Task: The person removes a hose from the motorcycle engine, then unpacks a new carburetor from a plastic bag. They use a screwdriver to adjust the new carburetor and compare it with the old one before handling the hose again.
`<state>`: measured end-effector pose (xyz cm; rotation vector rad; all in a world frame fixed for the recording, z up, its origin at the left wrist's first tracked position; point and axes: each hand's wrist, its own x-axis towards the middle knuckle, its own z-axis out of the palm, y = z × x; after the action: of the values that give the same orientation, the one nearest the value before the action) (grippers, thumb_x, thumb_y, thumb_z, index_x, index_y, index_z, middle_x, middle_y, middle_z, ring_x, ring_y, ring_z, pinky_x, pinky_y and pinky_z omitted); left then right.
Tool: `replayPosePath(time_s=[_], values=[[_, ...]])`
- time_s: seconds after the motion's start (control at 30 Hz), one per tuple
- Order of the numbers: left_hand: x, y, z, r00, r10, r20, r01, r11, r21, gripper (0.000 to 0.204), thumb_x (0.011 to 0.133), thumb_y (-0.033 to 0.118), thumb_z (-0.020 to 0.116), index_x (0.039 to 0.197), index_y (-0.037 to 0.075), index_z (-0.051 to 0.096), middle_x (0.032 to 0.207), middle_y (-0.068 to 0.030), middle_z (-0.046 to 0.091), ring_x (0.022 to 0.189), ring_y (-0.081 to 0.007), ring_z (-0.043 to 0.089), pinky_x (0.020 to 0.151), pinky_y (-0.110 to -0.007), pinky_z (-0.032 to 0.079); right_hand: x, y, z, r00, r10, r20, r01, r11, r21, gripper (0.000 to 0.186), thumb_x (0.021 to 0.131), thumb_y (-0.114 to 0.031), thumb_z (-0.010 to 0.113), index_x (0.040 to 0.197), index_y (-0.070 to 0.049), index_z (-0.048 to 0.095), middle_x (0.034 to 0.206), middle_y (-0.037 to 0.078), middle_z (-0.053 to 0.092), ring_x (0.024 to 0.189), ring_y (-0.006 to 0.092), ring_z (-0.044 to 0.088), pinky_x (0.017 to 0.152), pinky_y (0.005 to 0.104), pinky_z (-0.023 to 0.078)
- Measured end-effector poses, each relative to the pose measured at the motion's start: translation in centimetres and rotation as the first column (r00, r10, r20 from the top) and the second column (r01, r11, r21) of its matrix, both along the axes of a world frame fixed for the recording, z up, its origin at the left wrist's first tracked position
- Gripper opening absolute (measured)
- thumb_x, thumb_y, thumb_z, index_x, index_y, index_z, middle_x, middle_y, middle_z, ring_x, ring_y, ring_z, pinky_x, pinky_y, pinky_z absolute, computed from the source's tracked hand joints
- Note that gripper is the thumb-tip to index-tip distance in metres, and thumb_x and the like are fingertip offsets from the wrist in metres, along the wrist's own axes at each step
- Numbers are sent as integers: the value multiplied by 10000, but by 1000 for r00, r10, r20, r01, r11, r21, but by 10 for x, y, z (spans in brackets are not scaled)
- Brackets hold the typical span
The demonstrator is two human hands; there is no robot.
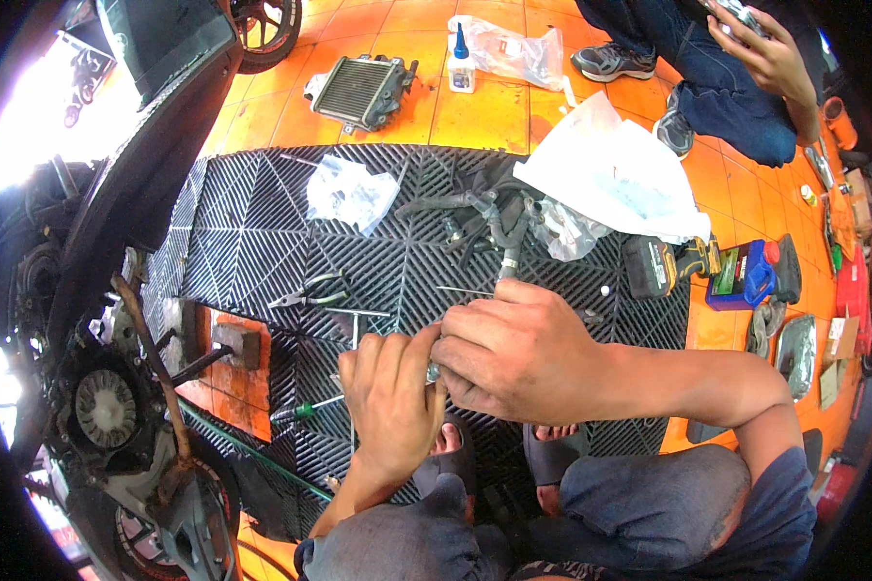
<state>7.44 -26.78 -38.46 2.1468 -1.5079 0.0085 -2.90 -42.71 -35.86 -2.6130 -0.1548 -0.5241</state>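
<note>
My left hand (394,392) and my right hand (504,349) meet over the mat, fingers curled and closed. Between them shows a bit of a small shiny piece (433,372); the fingers hide most of it, so its kind is unclear. A thin metal rod (465,290) shows just beyond my right knuckles. Near my left hand lie a T-handle wrench (358,313), a pair of pliers (312,290) and a green-handled screwdriver (305,411). Black rubber hoses (502,228) lie beyond my right hand.
A partly dismantled motorcycle (107,407) stands at left. On the ribbed mat (252,208) are plastic bags (352,196) and a cordless drill (654,266). A radiator (361,94), a glue bottle (461,68) and a blue jug (741,279) stand around. Another person's hand (761,53) holds a phone.
</note>
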Motion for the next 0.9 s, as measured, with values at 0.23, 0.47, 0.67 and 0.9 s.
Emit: replayPosePath(time_s=[0.23,0.47,0.67,0.9], values=[[1,0,-4,1000,17,1,-17,999,-38,261,701,102,700,930,24,602,849,-105,528,823,-310,498,724,-416,336,9,0,-8,999,-8,47,6,999,43,255,690,-221,726,844,-56,610,828,50,572,764,208,631,661,343,462],[1,0,-3,1000,11,-23,-12,997,-70,354,737,106,728,1072,26,645,860,-97,550,827,-302,502,744,-405,340,12,-8,-12,993,-81,80,68,986,155,253,653,-168,744,814,-52,587,808,77,566,695,261,620,635,382,493],[1,2,-1,991,36,-131,-47,995,-87,383,781,131,735,1149,55,659,826,-72,520,809,-273,484,753,-395,331,10,-48,-18,982,-180,-62,190,937,294,165,727,-111,714,836,-54,603,801,90,592,673,307,619,603,406,515],[2,1,-3,961,38,-272,-64,994,-86,549,771,98,655,1304,6,562,886,-105,516,854,-260,477,811,-384,342,4,-68,-31,951,-310,-4,264,802,536,229,842,14,581,1051,-4,673,786,85,613,794,209,646,702,347,526]])
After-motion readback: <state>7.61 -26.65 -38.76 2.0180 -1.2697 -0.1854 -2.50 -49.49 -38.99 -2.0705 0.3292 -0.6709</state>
